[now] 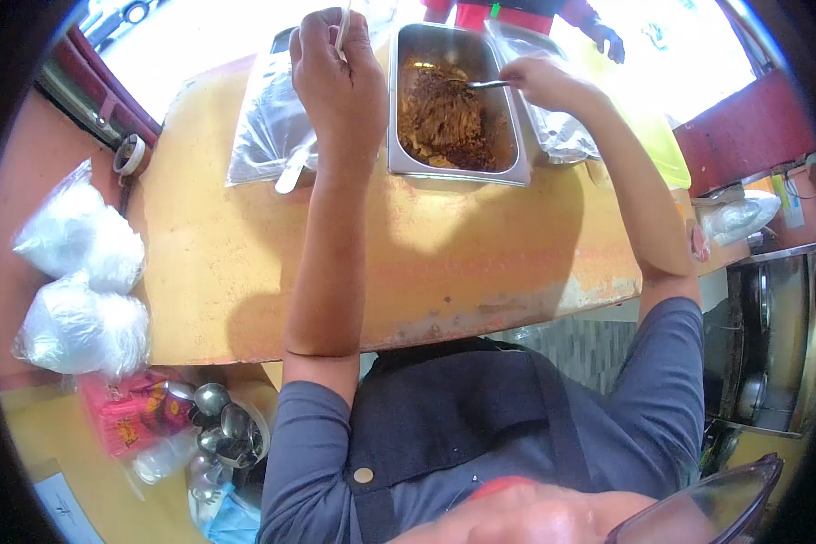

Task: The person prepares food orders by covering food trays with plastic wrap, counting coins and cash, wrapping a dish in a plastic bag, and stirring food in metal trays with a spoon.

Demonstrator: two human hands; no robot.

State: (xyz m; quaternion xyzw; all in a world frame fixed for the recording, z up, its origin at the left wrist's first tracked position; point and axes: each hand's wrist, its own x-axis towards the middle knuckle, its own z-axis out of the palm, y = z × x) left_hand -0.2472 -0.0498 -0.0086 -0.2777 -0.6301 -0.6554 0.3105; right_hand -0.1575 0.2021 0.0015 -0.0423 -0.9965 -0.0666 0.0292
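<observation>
My right hand (pixel 546 83) grips the handle of a metal spoon (pixel 488 84), its bowl end down in brown, shredded-looking food (pixel 444 109). That food lies in a deep rectangular steel pan (pixel 458 174) on the counter. My left hand (pixel 335 68) is raised left of the pan, fingers pinched on a thin, pale edge of what looks like a clear plastic bag (pixel 343 29); the frame's top cuts it off. Beneath my left forearm sits a plastic-covered tray (pixel 270 127), with a light-coloured utensil handle (pixel 290 174) jutting from it.
Another plastic-covered tray (pixel 567 136) stands right of the pan. Across the yellow counter (pixel 426 263) is a person in red (pixel 508 16), one dark hand (pixel 607 41) visible. Stuffed plastic bags (pixel 82 272) hang at left, above a container of ladles (pixel 227 426).
</observation>
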